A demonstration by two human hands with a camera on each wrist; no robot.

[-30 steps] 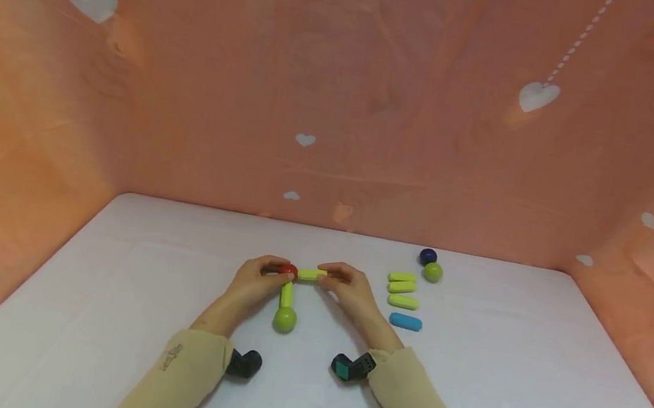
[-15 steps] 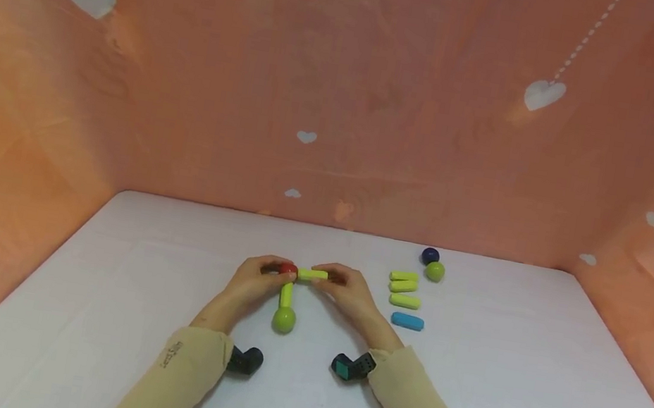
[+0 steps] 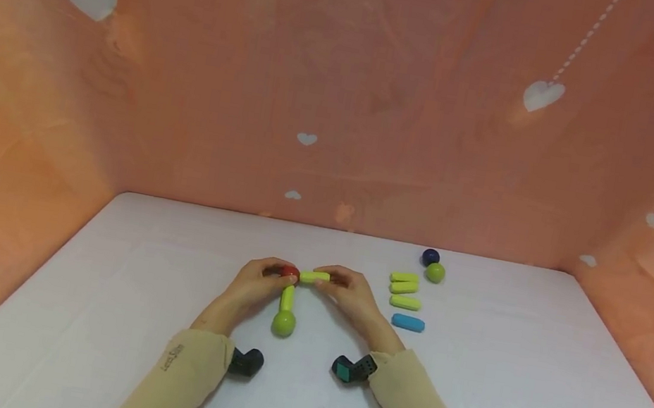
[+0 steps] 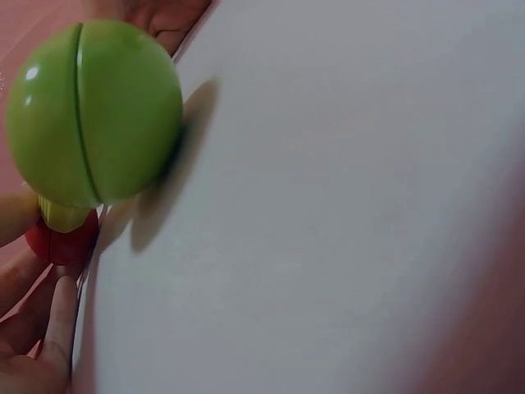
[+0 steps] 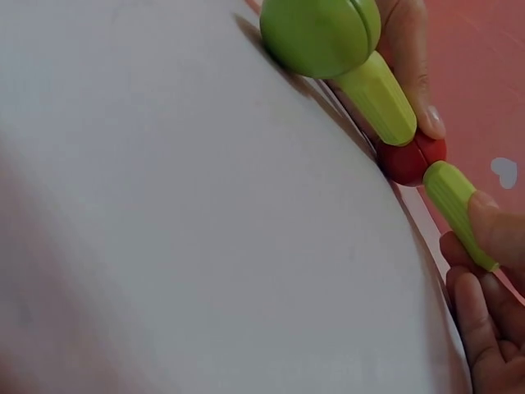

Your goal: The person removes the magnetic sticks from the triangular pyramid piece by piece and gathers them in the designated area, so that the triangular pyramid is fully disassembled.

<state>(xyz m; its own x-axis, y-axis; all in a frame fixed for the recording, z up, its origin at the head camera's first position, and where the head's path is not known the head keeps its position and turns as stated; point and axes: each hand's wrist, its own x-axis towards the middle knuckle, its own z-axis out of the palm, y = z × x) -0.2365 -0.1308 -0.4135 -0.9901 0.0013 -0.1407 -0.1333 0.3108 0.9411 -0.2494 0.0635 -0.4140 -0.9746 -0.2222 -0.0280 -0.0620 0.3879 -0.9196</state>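
Observation:
My left hand (image 3: 253, 285) pinches a red ball (image 3: 290, 274) between thumb and fingers. From that ball a yellow-green rod (image 5: 379, 98) runs toward me and ends in a green ball (image 3: 284, 323), which looms large in the left wrist view. A second yellow-green rod (image 3: 314, 277) points right from the red ball, its near end against it. The thumb and fingers of my right hand (image 3: 353, 301) pinch the outer end of this rod. Both balls sit at the white tabletop, and the left fingers cover part of the red one.
To the right of my hands lie several loose yellow-green rods (image 3: 404, 302) and a blue rod (image 3: 408, 322). Behind them a dark blue ball (image 3: 430, 257) touches another green ball (image 3: 435, 272). Orange cloth (image 3: 344, 93) hangs along the back and sides of the white table (image 3: 92, 309).
My right thumb and fingers have shifted slightly on the rod. The left hand's grip on the red ball looks the same, and the loose pieces lie as before.

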